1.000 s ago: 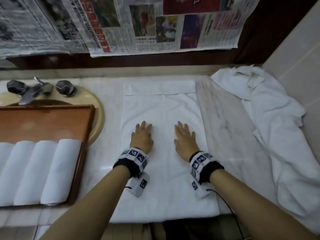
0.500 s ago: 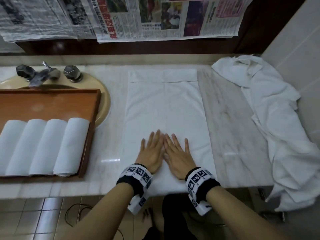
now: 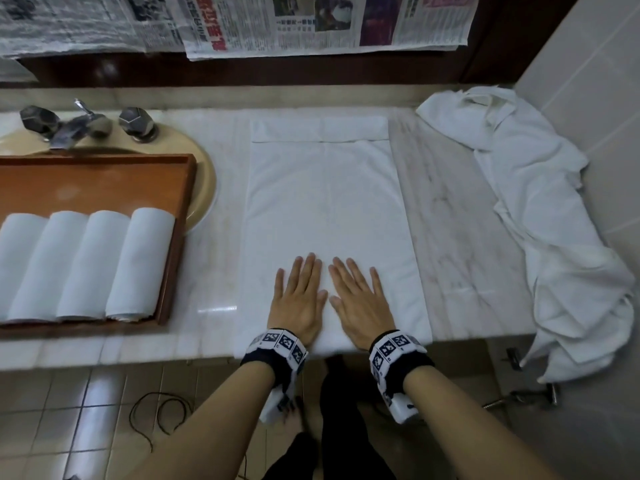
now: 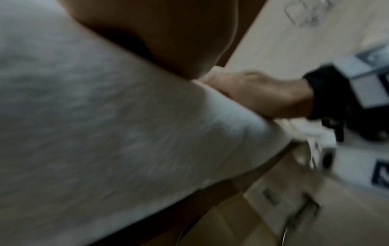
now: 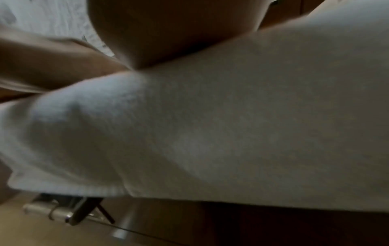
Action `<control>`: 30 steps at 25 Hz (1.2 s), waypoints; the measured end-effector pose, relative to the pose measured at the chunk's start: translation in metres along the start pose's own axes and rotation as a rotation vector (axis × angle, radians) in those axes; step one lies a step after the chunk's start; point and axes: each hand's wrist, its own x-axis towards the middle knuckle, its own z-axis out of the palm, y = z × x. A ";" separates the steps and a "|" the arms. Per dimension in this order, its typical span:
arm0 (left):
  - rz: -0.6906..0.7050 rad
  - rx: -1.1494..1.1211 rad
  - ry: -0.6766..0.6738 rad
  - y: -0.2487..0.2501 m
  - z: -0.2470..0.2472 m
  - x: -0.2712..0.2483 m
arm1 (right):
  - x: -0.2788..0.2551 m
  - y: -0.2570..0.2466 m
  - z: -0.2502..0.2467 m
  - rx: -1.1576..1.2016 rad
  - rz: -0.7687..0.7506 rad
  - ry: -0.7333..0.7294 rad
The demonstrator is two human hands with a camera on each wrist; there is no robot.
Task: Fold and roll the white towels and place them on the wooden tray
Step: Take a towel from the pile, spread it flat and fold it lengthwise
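Observation:
A folded white towel (image 3: 325,202) lies flat and lengthwise on the marble counter, its near end at the counter's front edge. My left hand (image 3: 299,296) and right hand (image 3: 360,299) lie side by side, palms down with straight fingers, on the towel's near end. A wooden tray (image 3: 104,178) at the left holds several rolled white towels (image 3: 138,265). Both wrist views are blurred. The left wrist view shows towel cloth (image 4: 105,124) and the right hand (image 4: 263,93). The right wrist view shows towel cloth (image 5: 231,124) under a dark palm.
A heap of loose white towels (image 3: 540,209) lies along the tiled wall at the right and hangs over the counter's edge. The tray sits over a beige sink (image 3: 204,188) with a metal faucet (image 3: 83,124). Newspaper sheets (image 3: 311,22) hang behind.
Both hands have slid back along the towel from its middle to its near end and come close together. The towel itself stays flat in place.

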 end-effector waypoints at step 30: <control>-0.104 -0.373 -0.139 0.009 -0.056 0.098 | 0.084 0.024 -0.053 0.106 0.183 -0.184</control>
